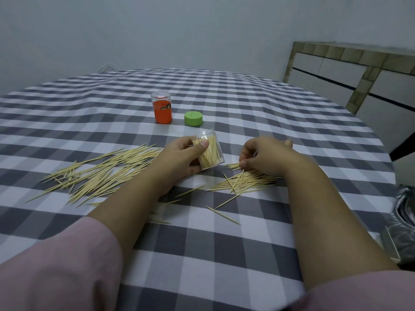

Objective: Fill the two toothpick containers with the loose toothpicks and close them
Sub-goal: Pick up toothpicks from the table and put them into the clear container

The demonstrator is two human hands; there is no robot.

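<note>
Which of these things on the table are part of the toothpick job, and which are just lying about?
Part of the job:
clear container, gripped by the left hand
loose toothpicks
orange container
green lid
right hand, gathering toothpicks

Just lying about:
checked tablecloth
cabinet

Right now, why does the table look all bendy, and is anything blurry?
Head view: the wide-angle lens bows the checked tablecloth at its far edge; light is dim, soft and bluish, shadows faint; the pink sleeve nearest the camera is soft; the loose toothpicks and clear container look fairly sharp.
</note>
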